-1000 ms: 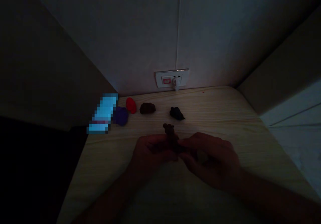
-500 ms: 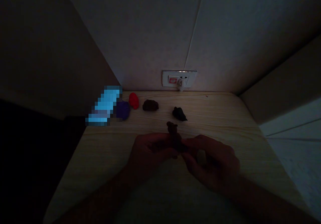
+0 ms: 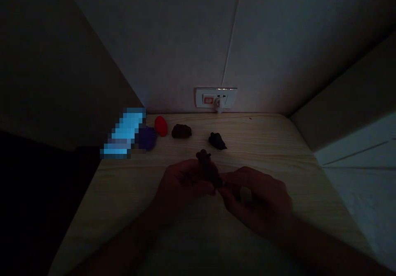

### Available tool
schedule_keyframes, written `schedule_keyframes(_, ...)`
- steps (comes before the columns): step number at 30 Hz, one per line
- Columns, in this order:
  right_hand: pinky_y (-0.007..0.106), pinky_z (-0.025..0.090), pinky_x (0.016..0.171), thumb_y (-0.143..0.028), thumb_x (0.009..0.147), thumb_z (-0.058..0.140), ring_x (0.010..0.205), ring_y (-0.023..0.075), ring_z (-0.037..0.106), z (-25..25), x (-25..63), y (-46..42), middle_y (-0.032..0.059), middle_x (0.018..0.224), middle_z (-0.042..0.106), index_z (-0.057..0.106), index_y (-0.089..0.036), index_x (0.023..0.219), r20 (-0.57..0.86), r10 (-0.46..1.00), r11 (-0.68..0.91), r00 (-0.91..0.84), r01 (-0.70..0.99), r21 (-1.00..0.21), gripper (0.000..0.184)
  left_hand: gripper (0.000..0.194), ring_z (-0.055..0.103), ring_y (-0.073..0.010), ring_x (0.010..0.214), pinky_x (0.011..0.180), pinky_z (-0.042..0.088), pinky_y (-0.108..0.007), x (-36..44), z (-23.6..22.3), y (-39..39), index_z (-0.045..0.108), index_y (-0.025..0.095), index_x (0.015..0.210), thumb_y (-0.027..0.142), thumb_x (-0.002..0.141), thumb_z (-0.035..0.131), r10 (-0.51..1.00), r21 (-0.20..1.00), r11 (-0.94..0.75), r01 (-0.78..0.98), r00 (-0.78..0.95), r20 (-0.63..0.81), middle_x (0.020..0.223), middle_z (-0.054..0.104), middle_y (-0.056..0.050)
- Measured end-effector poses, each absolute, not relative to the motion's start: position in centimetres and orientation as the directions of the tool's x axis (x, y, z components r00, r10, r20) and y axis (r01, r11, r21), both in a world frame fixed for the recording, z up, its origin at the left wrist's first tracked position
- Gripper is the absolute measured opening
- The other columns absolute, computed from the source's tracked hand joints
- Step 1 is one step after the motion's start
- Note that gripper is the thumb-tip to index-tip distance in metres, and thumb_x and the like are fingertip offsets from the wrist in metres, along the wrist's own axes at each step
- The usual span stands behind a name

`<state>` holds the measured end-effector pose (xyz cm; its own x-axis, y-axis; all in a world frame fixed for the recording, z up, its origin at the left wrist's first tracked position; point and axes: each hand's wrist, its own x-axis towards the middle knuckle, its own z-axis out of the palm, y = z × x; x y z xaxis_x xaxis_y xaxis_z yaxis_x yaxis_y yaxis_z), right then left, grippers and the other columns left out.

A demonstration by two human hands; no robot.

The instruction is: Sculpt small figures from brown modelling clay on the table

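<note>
In very dim light, my left hand [image 3: 181, 185] and my right hand [image 3: 258, 204] meet over a pale wooden table [image 3: 278, 152]. Between their fingertips they pinch a small brown clay figure [image 3: 208, 166] whose knobbly top sticks up above the fingers. Both hands have their fingers curled round it. Behind them on the table lie lumps of clay: a purple lump [image 3: 146, 138], a red lump [image 3: 161, 126], a brown lump [image 3: 181, 131] and a black lump [image 3: 217, 140].
A wall socket [image 3: 215, 98] with a plug in it sits on the back wall just above the table. A bright blue blurred patch [image 3: 123, 133] lies at the table's left edge. Walls close in left and right; pale bedding shows at the far right.
The view has shifted slightly; the hands and clay figure stay together, with the figure turned a little between the fingers. The lumps on the table have not moved.
</note>
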<state>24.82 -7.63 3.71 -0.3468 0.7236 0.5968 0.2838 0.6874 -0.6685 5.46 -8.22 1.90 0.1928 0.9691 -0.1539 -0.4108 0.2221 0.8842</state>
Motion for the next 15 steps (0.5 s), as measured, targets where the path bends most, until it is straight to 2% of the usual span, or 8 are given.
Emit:
schedule_keyframes(3, 0.020, 0.050, 0.047, -0.011, 0.086, 0.073, 0.051, 0.0092, 0.063, 3.80, 24.70, -7.76, 0.0007, 0.074, 0.073, 0.069, -0.019, 0.106, 0.614, 0.723, 0.690, -0.317, 0.273, -0.671, 0.021, 0.032, 0.079, -0.0209, 0.075, 0.070, 0.064, -0.029, 5.49, 1.77, -8.18, 0.081, 0.020, 0.094, 0.017, 0.064, 0.093, 0.971, 0.890, 0.233, -0.392, 0.151, -0.187, 0.087, 0.084, -0.005)
schedule_keyframes(7, 0.018, 0.047, 0.044, -0.013, 0.086, 0.075, 0.048, 0.0078, 0.060, 4.06, 24.59, -7.93, -0.0014, 0.072, 0.073, 0.068, -0.021, 0.091, 0.602, 0.743, 0.669, -0.294, 0.292, -0.683, 0.012, 0.038, 0.080, -0.0234, 0.089, 0.080, 0.065, -0.031, 5.54, 1.75, -8.31, 0.080, 0.022, 0.094, 0.013, 0.060, 0.094, 0.969, 0.864, 0.247, -0.438, 0.105, -0.223, 0.094, 0.084, -0.004)
schedule_keyframes(10, 0.018, 0.048, 0.045, -0.013, 0.086, 0.075, 0.048, 0.0080, 0.061, 4.15, 24.58, -7.98, -0.0025, 0.069, 0.072, 0.067, -0.021, 0.085, 0.593, 0.748, 0.663, -0.298, 0.314, -0.679, 0.011, 0.037, 0.080, -0.0241, 0.086, 0.079, 0.065, -0.033, 5.54, 1.90, -8.38, 0.080, 0.020, 0.091, 0.012, 0.058, 0.094, 0.966, 0.861, 0.255, -0.440, 0.082, -0.244, 0.095, 0.084, -0.006)
schedule_keyframes(15, 0.017, 0.051, 0.048, -0.014, 0.085, 0.075, 0.049, 0.0079, 0.063, 4.19, 24.55, -7.94, -0.0032, 0.067, 0.073, 0.070, -0.021, 0.087, 0.578, 0.753, 0.658, -0.314, 0.349, -0.668, 0.009, 0.033, 0.080, -0.0232, 0.083, 0.078, 0.067, -0.034, 5.45, 2.00, -8.45, 0.080, 0.021, 0.087, 0.011, 0.059, 0.094, 0.969, 0.867, 0.241, -0.435, 0.062, -0.238, 0.095, 0.084, -0.005)
